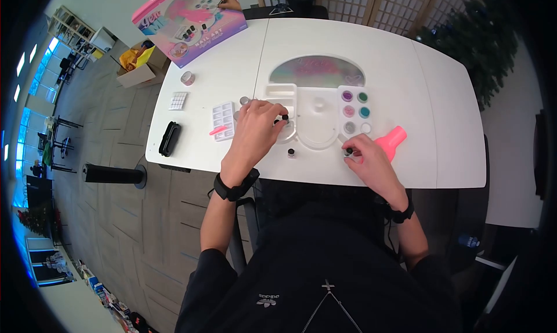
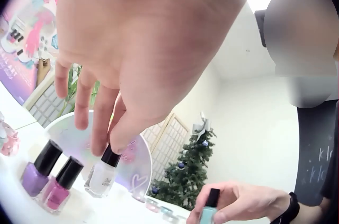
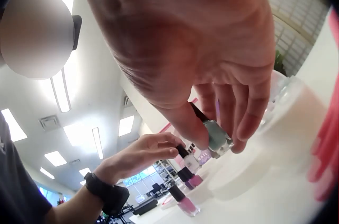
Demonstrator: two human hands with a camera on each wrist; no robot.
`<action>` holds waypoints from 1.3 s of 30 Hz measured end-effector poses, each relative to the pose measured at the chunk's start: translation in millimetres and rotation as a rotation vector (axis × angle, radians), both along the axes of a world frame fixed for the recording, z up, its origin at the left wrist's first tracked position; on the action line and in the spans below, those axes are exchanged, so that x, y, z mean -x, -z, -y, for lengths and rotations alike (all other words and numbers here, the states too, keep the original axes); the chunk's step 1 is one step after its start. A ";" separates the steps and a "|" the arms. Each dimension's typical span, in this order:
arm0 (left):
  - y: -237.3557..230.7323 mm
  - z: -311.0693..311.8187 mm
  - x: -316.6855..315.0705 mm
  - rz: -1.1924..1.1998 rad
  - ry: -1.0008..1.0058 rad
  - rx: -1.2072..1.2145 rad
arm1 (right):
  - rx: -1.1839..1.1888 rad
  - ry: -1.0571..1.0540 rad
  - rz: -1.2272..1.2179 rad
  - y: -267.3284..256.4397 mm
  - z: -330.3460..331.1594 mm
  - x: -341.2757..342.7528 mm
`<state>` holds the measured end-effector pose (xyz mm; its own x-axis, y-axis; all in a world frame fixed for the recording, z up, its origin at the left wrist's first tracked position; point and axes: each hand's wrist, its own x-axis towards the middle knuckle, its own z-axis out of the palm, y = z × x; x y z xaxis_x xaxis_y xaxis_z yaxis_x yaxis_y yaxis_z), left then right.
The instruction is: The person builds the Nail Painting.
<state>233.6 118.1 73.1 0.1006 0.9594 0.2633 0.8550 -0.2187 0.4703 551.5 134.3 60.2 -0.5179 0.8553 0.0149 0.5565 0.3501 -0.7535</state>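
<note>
My left hand (image 1: 254,127) pinches the black cap of a whitish nail polish bottle (image 2: 100,179) between thumb and fingers, over the left side of the white nail-art station (image 1: 317,141). Beside that bottle stand a purple polish bottle (image 2: 36,177) and a magenta one (image 2: 57,194). My right hand (image 1: 372,162) grips a teal nail polish bottle (image 3: 216,136) at the station's right front, thumb on one side and fingers on the other. Between the hands, a pink polish bottle (image 3: 185,204) stands alone near the table's front edge.
A pink plastic hand (image 1: 393,140) lies right of the station. Glitter pots (image 1: 348,96) fill the right tray. To the left are a white compartment tray (image 1: 223,113) with a pink stick, a black case (image 1: 169,139) and a small jar (image 1: 187,78). The nail art box (image 1: 194,28) stands behind.
</note>
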 end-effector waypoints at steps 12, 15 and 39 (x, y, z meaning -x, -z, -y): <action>25.8 -5.7 3.0 -0.077 0.077 -0.089 | -0.249 -0.058 0.207 24.7 7.9 0.5; 29.1 -4.8 1.2 -0.067 0.078 -0.107 | -0.257 -0.049 0.198 24.6 10.0 -0.2; 53.0 20.0 73.7 -0.071 -0.199 -0.058 | -0.132 -0.098 -0.087 -29.8 28.0 32.2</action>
<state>159.9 98.1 20.1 -0.0692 0.9456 0.3177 0.9146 -0.0670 0.3987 519.4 106.3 90.0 -0.5906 0.7883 0.1722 0.4496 0.4988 -0.7410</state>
